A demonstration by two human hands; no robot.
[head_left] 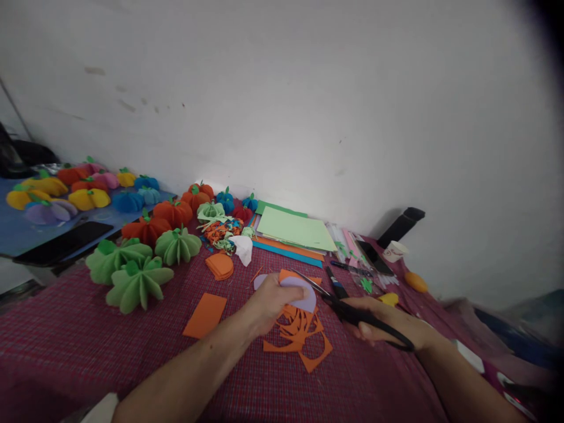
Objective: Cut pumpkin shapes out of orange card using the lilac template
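Note:
My left hand (274, 302) is closed on a pale purple paper disc (304, 294) with orange paper behind it, held just above the table. My right hand (379, 323) grips black-handled scissors (352, 308), whose open blades point left and reach the disc's upper edge. Under both hands lies a heap of orange paper offcuts (299, 338) with curved cut-outs. An orange paper rectangle (205, 315) lies flat to the left of my left forearm.
Folded paper pumpkins stand at the left: green (132, 276), orange (170, 214), and yellow, blue and purple ones on a blue table (13, 232) beside a dark phone (61, 242). Coloured paper sheets (295, 232), a second phone (373, 257), a marker (336, 283) and a paper cup (395, 251) lie behind. The table has a magenta checked cloth (88, 346).

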